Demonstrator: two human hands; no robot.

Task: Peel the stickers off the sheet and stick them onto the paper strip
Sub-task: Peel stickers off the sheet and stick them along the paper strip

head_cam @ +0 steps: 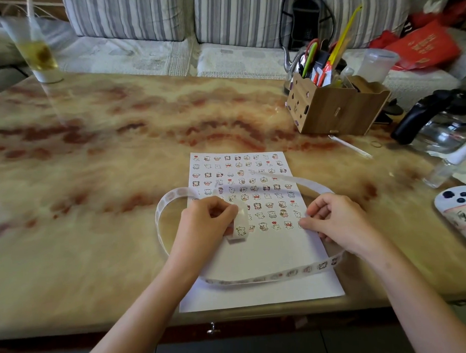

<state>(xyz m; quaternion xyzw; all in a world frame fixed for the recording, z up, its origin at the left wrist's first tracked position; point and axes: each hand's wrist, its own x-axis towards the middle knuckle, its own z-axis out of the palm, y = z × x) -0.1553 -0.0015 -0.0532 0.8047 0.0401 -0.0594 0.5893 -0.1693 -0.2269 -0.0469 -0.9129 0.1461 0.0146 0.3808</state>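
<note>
Sticker sheet (255, 254) lies flat on the marble bench (93, 154), ringed by the looping paper strip (269, 276). Left grip (207, 224) pinches the strip's end over the sheet. Right grip (333, 220) pinches at the sheet's right edge, beside the lowest stickers (276, 225). Peeling looks underway; next, the lifted sticker must reach that held end.

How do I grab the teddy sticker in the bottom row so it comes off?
Slip a fingernail under the teddy sticker at its lower edge, coming from the near side, where the sheet is bare. It lies flat, so only a lifted edge can be pinched. The right hand is closest.
</note>
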